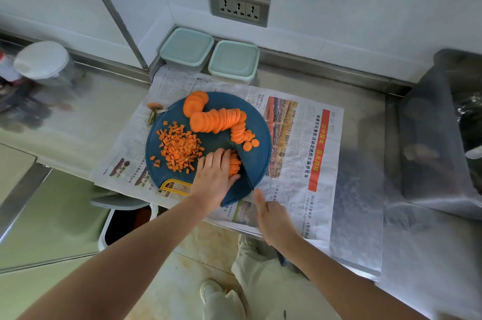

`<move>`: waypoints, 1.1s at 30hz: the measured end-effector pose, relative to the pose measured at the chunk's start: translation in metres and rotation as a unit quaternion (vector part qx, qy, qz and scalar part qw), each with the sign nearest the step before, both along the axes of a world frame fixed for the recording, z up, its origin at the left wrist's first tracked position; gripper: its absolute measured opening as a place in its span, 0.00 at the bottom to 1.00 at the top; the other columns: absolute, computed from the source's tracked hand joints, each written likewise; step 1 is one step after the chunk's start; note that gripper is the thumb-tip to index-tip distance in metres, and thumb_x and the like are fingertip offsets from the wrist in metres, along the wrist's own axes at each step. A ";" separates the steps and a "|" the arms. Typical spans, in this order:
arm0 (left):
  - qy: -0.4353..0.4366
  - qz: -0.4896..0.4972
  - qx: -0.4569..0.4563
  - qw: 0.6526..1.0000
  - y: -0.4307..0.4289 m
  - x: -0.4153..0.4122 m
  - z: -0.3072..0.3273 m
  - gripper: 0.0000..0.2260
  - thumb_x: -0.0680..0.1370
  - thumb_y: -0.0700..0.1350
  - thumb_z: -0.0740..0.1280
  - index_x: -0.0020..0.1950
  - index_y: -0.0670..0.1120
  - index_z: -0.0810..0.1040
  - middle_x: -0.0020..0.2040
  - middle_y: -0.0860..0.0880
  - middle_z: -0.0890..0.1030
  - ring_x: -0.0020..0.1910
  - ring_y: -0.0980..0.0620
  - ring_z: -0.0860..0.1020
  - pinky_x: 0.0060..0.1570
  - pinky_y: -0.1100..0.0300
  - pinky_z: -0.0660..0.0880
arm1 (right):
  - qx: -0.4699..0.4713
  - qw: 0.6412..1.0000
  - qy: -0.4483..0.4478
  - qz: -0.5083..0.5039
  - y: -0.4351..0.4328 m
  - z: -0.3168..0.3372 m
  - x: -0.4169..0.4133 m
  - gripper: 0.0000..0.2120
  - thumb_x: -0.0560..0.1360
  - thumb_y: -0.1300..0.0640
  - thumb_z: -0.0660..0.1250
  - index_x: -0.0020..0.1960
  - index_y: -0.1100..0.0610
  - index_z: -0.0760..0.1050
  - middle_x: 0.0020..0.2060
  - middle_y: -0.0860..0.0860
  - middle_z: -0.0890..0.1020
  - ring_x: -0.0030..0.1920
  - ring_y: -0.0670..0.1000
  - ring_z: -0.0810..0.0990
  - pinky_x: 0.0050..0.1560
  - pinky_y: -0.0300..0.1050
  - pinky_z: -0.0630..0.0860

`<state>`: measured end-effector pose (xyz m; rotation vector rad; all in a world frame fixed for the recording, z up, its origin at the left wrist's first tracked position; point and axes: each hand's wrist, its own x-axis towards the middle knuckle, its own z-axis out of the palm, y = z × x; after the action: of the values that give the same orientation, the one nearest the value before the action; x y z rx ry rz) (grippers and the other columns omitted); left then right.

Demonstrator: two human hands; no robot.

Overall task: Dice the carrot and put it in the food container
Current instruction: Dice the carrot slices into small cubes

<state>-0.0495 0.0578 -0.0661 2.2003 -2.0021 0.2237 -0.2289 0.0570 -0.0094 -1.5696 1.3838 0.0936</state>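
Curling its fingers over carrot strips (234,163) at the frame's centre, the left hand (215,176) holds them on the blue cutting board (258,160). The right hand (273,218) grips the knife (243,165) just beside them. Diced carrot (180,149) lies to the left, with carrot slices (219,119) above it. A lidded food container (186,48) sits at upper centre.

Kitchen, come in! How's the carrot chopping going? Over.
Left grip holds strips, right grip holds knife beside them. Dice piled on board, slices uncut. Containers lidded.

Two lidded food containers (186,49) (234,61) stand beyond the fingers (220,156); one cutting board (258,160) under them, one knife (242,163) beside them, one carrot top (154,107) to their left.
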 end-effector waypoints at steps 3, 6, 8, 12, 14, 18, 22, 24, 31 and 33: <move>0.032 0.084 0.010 0.996 0.004 -0.016 0.001 0.28 0.70 0.55 0.72 0.62 0.38 0.74 0.55 0.41 0.76 0.51 0.43 0.73 0.48 0.48 0.74 | 0.007 1.000 0.000 0.006 -0.010 0.002 -0.002 0.26 0.81 0.40 0.46 0.32 0.53 0.64 0.28 0.50 0.68 0.28 0.45 0.66 0.30 0.35 0.65; 0.072 0.140 0.027 0.987 0.007 -0.030 0.006 0.30 0.71 0.56 0.70 0.64 0.37 0.72 0.56 0.40 0.76 0.51 0.42 0.74 0.49 0.47 0.74 | 0.000 1.000 0.002 0.026 -0.022 0.006 -0.007 0.26 0.81 0.39 0.48 0.32 0.54 0.64 0.28 0.50 0.70 0.28 0.46 0.67 0.31 0.35 0.64; 0.083 0.149 0.039 0.985 0.007 -0.032 0.010 0.34 0.70 0.59 0.70 0.65 0.35 0.72 0.56 0.39 0.77 0.51 0.41 0.75 0.49 0.47 0.75 | -0.010 0.999 0.007 0.041 -0.025 0.009 -0.008 0.27 0.81 0.39 0.47 0.30 0.54 0.62 0.25 0.51 0.67 0.26 0.48 0.66 0.33 0.40 0.67; 0.084 0.111 0.042 0.989 0.011 -0.016 0.011 0.43 0.67 0.67 0.65 0.68 0.35 0.69 0.57 0.39 0.76 0.52 0.41 0.76 0.50 0.46 0.76 | -0.008 0.999 0.005 0.031 -0.024 0.008 -0.006 0.31 0.80 0.37 0.46 0.28 0.56 0.62 0.23 0.50 0.65 0.24 0.48 0.66 0.34 0.43 0.68; 0.077 0.078 0.040 0.993 0.014 -0.006 0.010 0.46 0.64 0.69 0.63 0.68 0.35 0.69 0.57 0.39 0.77 0.52 0.41 0.77 0.49 0.47 0.76 | -0.006 0.999 0.000 0.032 -0.022 0.009 -0.004 0.29 0.81 0.38 0.46 0.28 0.54 0.62 0.24 0.51 0.66 0.25 0.49 0.67 0.34 0.43 0.69; 0.079 0.011 0.037 0.996 0.017 0.012 0.005 0.45 0.63 0.68 0.65 0.69 0.37 0.66 0.58 0.40 0.75 0.55 0.41 0.76 0.50 0.46 0.76 | -0.002 1.000 -0.013 0.014 -0.021 0.009 -0.001 0.25 0.82 0.41 0.47 0.30 0.49 0.61 0.25 0.51 0.66 0.27 0.50 0.68 0.35 0.46 0.73; 0.085 -0.010 0.021 0.996 0.018 0.018 0.001 0.37 0.69 0.62 0.66 0.68 0.38 0.66 0.58 0.40 0.75 0.56 0.43 0.72 0.52 0.47 0.76 | 0.001 1.000 -0.005 0.022 -0.022 0.006 0.004 0.30 0.80 0.37 0.46 0.29 0.57 0.62 0.23 0.50 0.65 0.24 0.48 0.66 0.32 0.42 0.68; 0.092 -0.002 0.010 0.996 0.020 0.015 0.000 0.34 0.70 0.59 0.66 0.67 0.37 0.68 0.57 0.39 0.75 0.56 0.42 0.72 0.52 0.47 0.76 | 0.001 0.999 -0.005 0.034 -0.020 0.006 0.008 0.31 0.80 0.37 0.46 0.28 0.56 0.63 0.23 0.50 0.66 0.25 0.48 0.67 0.32 0.42 0.68; 0.116 0.044 0.008 0.992 0.029 -0.003 -0.001 0.30 0.74 0.54 0.65 0.68 0.34 0.66 0.60 0.38 0.73 0.59 0.43 0.68 0.59 0.48 0.74 | -0.010 0.999 -0.009 0.040 -0.021 0.016 0.008 0.21 0.83 0.43 0.45 0.32 0.46 0.57 0.26 0.51 0.66 0.30 0.51 0.70 0.38 0.49 0.74; 0.136 0.059 0.013 0.989 0.028 -0.008 0.000 0.30 0.75 0.52 0.64 0.69 0.34 0.65 0.61 0.37 0.72 0.60 0.42 0.66 0.60 0.47 0.73 | -0.027 0.999 -0.009 0.042 -0.024 0.016 0.005 0.26 0.81 0.39 0.47 0.30 0.53 0.62 0.25 0.51 0.67 0.27 0.48 0.68 0.34 0.45 0.69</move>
<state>-0.0575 0.0862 -0.0659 2.2285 -1.7431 -0.0871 -0.2238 0.0333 0.0061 -1.6693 1.3152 0.0931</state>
